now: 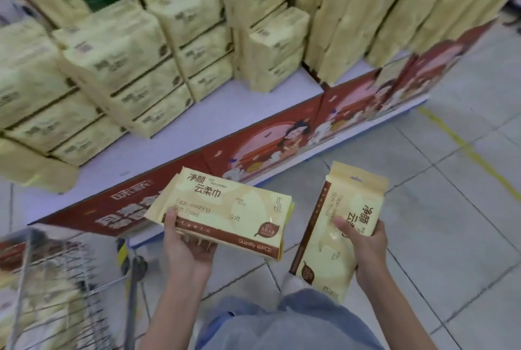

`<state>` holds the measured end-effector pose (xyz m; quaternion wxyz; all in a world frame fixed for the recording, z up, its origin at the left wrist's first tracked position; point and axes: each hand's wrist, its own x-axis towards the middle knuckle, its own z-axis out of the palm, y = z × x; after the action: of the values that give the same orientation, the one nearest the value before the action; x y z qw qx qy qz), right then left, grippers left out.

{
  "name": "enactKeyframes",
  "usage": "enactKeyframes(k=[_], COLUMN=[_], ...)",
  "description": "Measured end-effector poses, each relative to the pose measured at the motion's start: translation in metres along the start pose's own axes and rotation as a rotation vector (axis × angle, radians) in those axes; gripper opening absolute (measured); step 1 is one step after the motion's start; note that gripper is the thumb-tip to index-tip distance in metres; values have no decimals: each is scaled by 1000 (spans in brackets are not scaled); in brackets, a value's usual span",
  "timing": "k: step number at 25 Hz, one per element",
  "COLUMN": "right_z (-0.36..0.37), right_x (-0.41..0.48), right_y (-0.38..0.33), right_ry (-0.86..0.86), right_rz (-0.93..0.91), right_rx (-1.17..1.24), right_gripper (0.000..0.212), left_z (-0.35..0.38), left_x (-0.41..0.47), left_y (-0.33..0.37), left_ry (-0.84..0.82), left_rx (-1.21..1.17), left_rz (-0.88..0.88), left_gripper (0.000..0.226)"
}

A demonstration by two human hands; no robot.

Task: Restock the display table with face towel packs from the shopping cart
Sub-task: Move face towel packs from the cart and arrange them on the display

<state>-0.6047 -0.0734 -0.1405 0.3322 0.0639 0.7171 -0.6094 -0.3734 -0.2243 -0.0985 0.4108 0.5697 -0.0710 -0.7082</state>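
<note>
Two face towel packs held over floor, just before table [231, 113], neither yet placed. Left pack [225, 208] gripped flat by left hand [184, 239], thumb on top, fingers curled beneath; second pack possibly under it, cannot be told. Right pack [335, 239] held on end by right hand [365, 251], thumb pressed across front. Table already loaded with stacks [118, 67]; bare strip seen along front edge. Cart [56, 279] at lower left, pale packs blurred inside. Restocking judged partway; more left.

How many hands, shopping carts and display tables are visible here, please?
Bare hands: 2, left hand gripping the crosswise cream face towel pack, right hand gripping the lengthwise cream pack.
Silver wire shopping cart: 1
White display table with red printed skirt: 1
Total: 4
</note>
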Motion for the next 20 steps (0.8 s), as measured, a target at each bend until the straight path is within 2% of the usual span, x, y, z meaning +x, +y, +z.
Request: enactKeyframes(k=[3,7,13,18,20], right_z=[-16,0,54,115,143], right_x=[35,77,159,217,238], right_y=[-25,-52,-97,-172,-205], right_ry=[20,-26,-60,-128,-179], right_rz=[6,-4,-32,-147,-232], right_rx=[35,47,-12,-127,-199], right_gripper=[66,67,69,68,76], left_z=[38,68,144,217,241], left_x=[0,16,78,125,143], left_y=[-22,-31,-32,-3,12], left_ry=[-17,17,33,11,-12], left_rx=[31,35,57,-18,-35], left_rz=[15,17,-4,-2,16], left_gripper=[47,47,36,36,37])
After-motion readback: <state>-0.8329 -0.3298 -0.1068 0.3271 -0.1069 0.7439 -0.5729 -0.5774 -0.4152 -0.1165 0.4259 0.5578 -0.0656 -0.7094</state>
